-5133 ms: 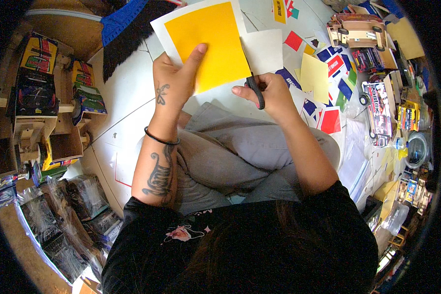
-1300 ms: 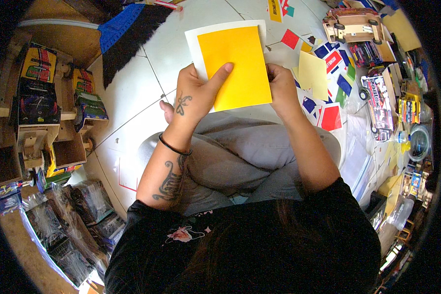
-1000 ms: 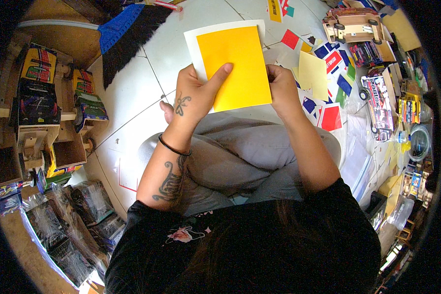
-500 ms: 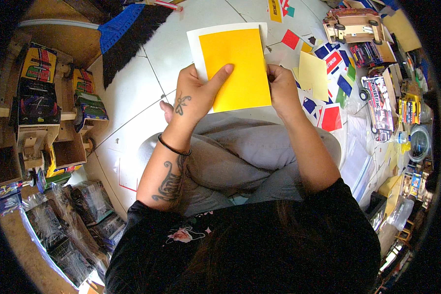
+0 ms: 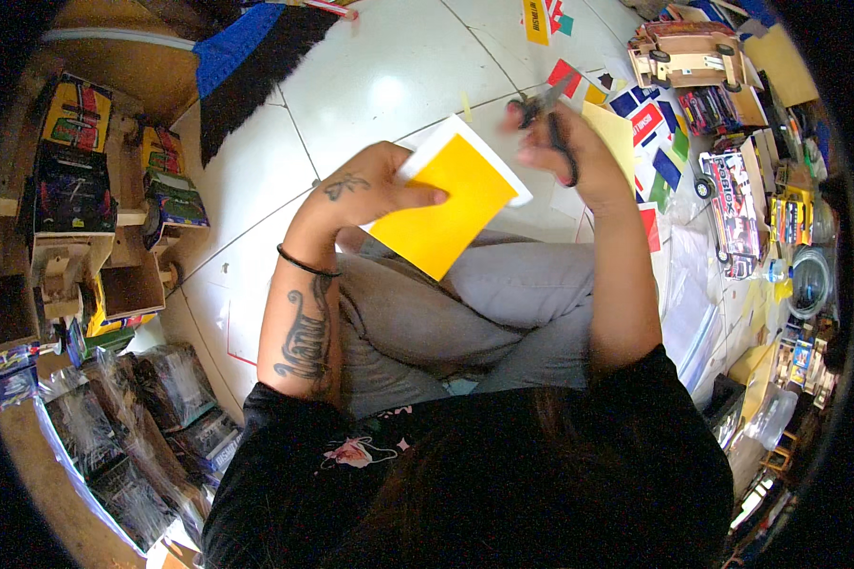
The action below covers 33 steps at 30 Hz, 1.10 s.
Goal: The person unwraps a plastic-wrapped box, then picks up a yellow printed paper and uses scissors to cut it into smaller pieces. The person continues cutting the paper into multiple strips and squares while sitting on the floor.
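My left hand (image 5: 378, 192) pinches a yellow sheet (image 5: 457, 211) with its thumb on top and the fingers underneath. The sheet hangs tilted above my crossed legs, and a white margin (image 5: 438, 144) shows along its upper edges. To its right, my right hand (image 5: 586, 159) is closed on a pair of scissors with dark handles (image 5: 562, 150). Their blades point up and away, blurred by motion and apart from the sheet. A small pale yellow strip (image 5: 466, 105) shows just beyond the sheet's top corner.
Coloured paper pieces (image 5: 647, 119) and a pale yellow sheet (image 5: 609, 133) lie on the tiles at right. Wooden toy trucks (image 5: 688, 59) stand farther right, with more wooden bodies (image 5: 133, 289) at left. A blue-and-black broom (image 5: 247, 71) lies at the far left.
The yellow sheet has come lower and tilted, and the white edge along its right side no longer shows. My right hand has moved up and right, bringing the scissors into plain view.
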### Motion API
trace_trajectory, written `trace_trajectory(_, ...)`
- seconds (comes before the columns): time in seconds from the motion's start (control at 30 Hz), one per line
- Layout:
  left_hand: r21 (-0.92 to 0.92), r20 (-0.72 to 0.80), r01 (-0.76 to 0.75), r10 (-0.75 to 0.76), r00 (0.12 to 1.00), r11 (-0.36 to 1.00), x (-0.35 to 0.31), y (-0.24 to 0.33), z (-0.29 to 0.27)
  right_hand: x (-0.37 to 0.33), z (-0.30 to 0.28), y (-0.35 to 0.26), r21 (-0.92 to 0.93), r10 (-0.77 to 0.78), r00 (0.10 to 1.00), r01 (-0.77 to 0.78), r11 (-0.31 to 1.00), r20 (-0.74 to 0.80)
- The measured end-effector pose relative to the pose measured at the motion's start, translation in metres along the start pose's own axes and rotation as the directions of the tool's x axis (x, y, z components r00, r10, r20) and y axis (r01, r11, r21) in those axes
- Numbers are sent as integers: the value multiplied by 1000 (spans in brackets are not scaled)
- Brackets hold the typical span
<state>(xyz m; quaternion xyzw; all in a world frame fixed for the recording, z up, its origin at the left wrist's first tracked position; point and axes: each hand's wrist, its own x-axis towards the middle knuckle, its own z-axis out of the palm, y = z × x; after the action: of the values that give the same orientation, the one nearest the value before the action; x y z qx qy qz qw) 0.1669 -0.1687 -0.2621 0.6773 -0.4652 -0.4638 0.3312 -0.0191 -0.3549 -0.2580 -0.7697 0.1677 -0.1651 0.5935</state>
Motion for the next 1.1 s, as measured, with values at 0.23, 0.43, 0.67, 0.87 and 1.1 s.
trace_trajectory(0.23,-613,-495,-285,-77,866,736,13,-3,1,5,21,11,253,189,962,-136,958,-196)
trace_trajectory(0.43,-792,-398,-242,-175,900,560,23,5,31,11,33,23,337,77,826,141,931,-558)
trace_trajectory(0.67,-361,-659,-313,-3,753,878,16,2,14,7,41,6,103,125,820,-80,991,-559)
trace_trajectory(0.87,-375,-722,-430,31,691,821,11,0,2,7,42,6,316,216,911,-102,943,-352)
trace_trajectory(1.1,-268,-236,-177,114,965,947,3,-4,-3,9,36,19,296,54,902,84,952,-428)
